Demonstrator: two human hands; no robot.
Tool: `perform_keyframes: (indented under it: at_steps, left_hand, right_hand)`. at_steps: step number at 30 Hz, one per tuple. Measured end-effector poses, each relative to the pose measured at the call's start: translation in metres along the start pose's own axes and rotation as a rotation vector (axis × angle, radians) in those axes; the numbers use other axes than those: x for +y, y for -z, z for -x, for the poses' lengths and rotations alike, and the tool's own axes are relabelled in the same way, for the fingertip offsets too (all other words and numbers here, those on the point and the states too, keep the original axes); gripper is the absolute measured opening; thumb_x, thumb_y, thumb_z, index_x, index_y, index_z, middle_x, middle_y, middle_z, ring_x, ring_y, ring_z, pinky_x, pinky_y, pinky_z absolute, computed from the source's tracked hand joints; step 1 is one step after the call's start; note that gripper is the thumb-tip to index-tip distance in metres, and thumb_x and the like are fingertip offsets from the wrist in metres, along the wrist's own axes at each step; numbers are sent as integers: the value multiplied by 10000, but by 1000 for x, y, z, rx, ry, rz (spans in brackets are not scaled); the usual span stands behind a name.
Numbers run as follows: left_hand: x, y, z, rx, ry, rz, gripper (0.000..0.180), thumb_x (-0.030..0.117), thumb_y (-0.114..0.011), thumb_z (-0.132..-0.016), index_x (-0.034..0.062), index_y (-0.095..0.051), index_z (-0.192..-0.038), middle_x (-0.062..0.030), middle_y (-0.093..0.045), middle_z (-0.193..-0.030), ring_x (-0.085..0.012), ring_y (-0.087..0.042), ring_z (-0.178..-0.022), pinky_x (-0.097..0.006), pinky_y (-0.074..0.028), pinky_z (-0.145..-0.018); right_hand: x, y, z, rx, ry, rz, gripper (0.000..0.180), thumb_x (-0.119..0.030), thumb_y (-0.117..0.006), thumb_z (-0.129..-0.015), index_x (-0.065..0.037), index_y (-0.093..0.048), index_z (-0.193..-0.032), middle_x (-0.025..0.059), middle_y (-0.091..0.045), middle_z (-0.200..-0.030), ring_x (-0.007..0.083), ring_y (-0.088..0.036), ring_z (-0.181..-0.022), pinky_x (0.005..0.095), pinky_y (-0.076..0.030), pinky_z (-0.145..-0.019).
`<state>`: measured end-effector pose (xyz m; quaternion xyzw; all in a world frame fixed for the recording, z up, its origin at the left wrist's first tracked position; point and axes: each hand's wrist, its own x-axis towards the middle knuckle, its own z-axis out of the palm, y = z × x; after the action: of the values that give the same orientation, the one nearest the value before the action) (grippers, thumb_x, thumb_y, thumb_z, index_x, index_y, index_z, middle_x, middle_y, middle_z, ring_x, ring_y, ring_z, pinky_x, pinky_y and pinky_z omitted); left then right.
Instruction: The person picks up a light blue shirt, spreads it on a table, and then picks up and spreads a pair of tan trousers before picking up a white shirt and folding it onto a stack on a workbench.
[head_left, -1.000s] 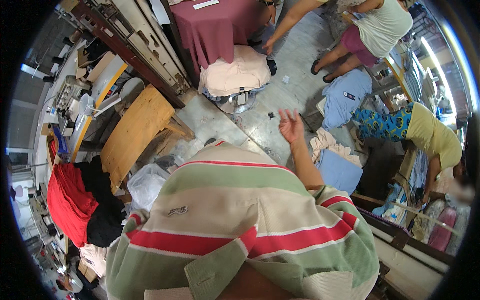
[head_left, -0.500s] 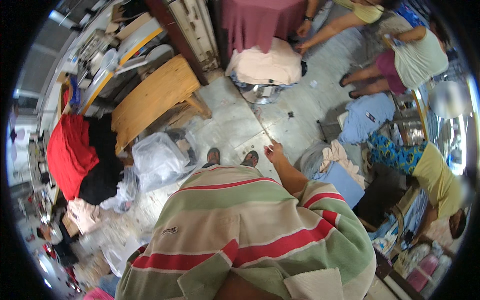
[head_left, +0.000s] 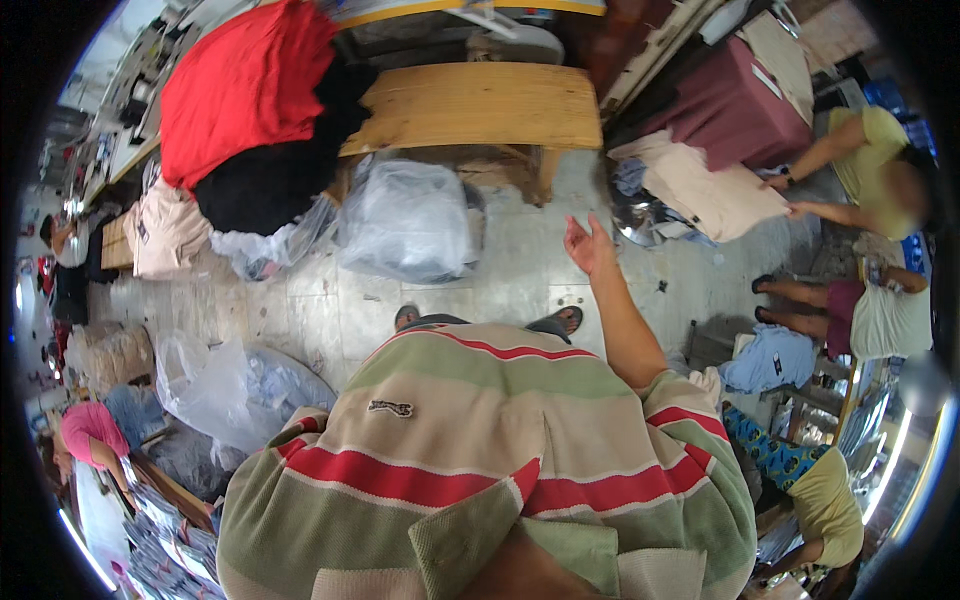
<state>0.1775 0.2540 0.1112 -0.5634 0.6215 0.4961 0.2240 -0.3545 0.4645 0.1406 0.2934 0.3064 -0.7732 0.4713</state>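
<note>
1. Your right hand (head_left: 590, 245) is raised over the floor on the near side of the wooden bench (head_left: 480, 105), close to the bench's right end. Its fingers are loosely spread and slightly bent, and nothing shows in its grasp.
2. Your left hand is out of sight, so its state cannot be told.
3. The bench itself has a long, flat top of smooth yellow-brown wood with visible grain, on stout, square-edged legs.
4. Nearest your right hand, besides the bench, is a bulky plastic bag (head_left: 410, 220), clear, crinkled and rounded; it sits on the floor just before the bench's left half.
5. At the bench's left end are two soft cloth heaps: a folded red one (head_left: 245, 90) and a rumpled black one (head_left: 265, 175), the black lapping the wood.
6. Right of the bench, a creased peach cloth (head_left: 710, 190) spreads above a shiny, curved metal base (head_left: 635, 218), below a draped maroon cloth (head_left: 720, 110). A co-worker's hands (head_left: 775, 182) are at the peach cloth's edge.
7. Your dark sandals (head_left: 568, 320) stand on the scuffed, pale tiles (head_left: 345, 310) nearer you than the bench.
</note>
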Motion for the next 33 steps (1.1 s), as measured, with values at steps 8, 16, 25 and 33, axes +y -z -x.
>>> perform_keyframes:
  at_steps: [8, 16, 25, 33]
  left_hand:
    - [-40, 119, -87, 72, -259, 124, 336, 172, -564, -657, -4, -508, -938, -46, -497, -851, -156, -461, -774, -266, -388, -674]
    - [-31, 141, -91, 330, -470, 244, 112, 111, -506, -706, 51, -476, -616, -150, -494, -622, -304, -523, -710, -395, -438, -630]
    - [-125, 165, -61, 256, -83, 223, 479, 406, -438, -754, 31, -485, -1049, -211, -530, -980, -328, -506, -925, -358, -387, -812]
    - [-157, 253, -109, 149, -116, 103, 455, 400, -428, -757, 62, -499, -1052, -191, -478, -1083, -304, -449, -1013, -359, -348, -862]
  right_hand:
    - [289, -268, 70, -1071, -729, 886, 606, -11, -450, -746, -111, -186, -1283, -29, -372, -540, 25, -281, -406, 149, -233, -369]
    - [404, -318, 50, -1046, -837, 1135, 542, -96, -424, -781, -173, -219, -1277, 15, -487, -645, 44, -377, -467, 169, -305, -421]
    - [277, -40, -108, 525, -104, 607, 270, -208, -383, -804, -111, -437, -1051, 75, -535, -806, 167, -479, -685, 293, -401, -581]
    - [305, -60, -109, 610, -52, 1061, 298, -189, -419, -808, -93, -416, -1090, 76, -539, -838, 152, -495, -705, 283, -410, -604]
